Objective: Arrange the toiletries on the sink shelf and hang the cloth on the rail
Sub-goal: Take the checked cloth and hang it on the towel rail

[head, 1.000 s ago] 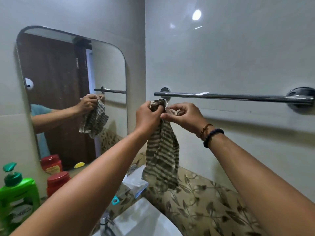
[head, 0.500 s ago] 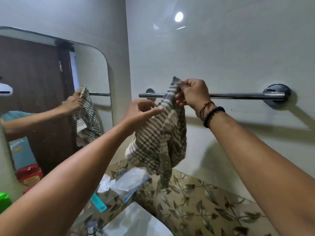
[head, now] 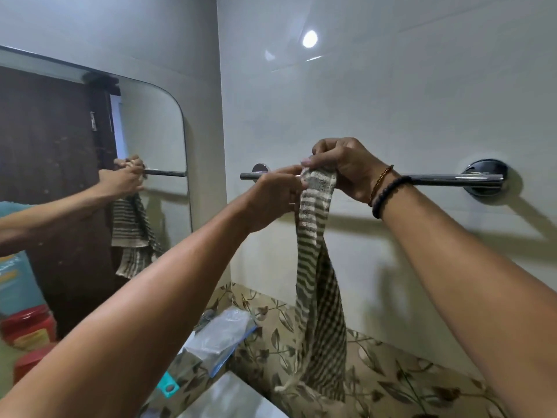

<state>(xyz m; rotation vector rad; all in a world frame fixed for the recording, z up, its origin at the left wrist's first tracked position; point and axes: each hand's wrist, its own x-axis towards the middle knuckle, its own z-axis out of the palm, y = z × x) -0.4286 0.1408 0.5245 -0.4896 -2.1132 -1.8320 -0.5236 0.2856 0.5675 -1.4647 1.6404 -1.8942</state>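
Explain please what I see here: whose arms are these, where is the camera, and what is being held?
These are one person's bare arms; no machine is involved. The camera sits on the person's head and looks forward and down. Both hands, left hand and right hand, grip the top of a striped cloth at a chrome rail on the wall. The mirror on the left repeats the scene. Below lie a plastic bag and a red jar.

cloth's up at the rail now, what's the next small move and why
Probably slide both hands apart to spread it. The striped cloth lies bunched over the rail, pinched by the left hand and right hand, hanging as a narrow rope.
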